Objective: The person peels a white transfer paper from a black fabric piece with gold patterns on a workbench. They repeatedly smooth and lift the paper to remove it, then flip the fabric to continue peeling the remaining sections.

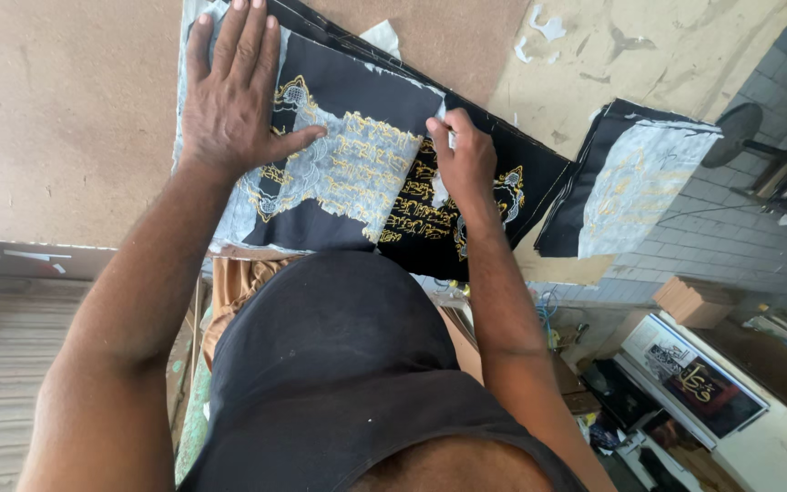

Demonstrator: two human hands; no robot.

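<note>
I see a black cloth with gold embroidery lying on the brown work table, partly under a thin white backing sheet. My left hand presses flat, fingers spread. My right hand pinches the sheet's edge. Another backed black piece lies nearby.

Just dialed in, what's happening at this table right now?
A person leans over a brown board table with black cloth embroidered in gold spread on it. The left hand lies flat, pressing the cloth's thin white backing layer. The right hand pinches that layer's torn edge at the middle. A second similar piece lies apart to the right.
</note>
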